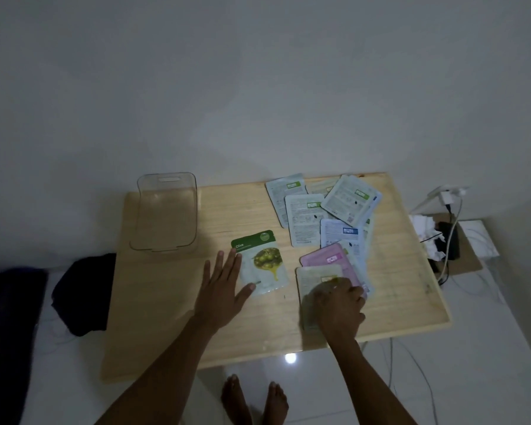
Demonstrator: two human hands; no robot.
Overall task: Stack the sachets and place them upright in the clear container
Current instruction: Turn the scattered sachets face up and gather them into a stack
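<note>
Right, gathering is under way: the left hand (224,286) lies flat and open against the olive sachet (262,262), while the right hand (339,305) curls onto a pale sachet (311,282) beside the scattered pile (328,216). Next, lift and stack it. The clear container (164,213) waits empty on the wooden table (166,317), against a white wall.

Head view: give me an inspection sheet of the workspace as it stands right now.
Surface: pale wooden tabletop, bare at the left front.
Job's things: empty clear plastic container at far left; green olive sachet lying face up alone; other sachets fanned flat at right, pink sachet among them.
Clutter: dark cloth off the table's left edge; crumpled white paper at right.
Grippers: left hand open, flat beside the olive sachet; right hand on a pale sachet, grip unclear.
Cables: white charger cable at right.
Surroundings: white wall, glossy floor.
</note>
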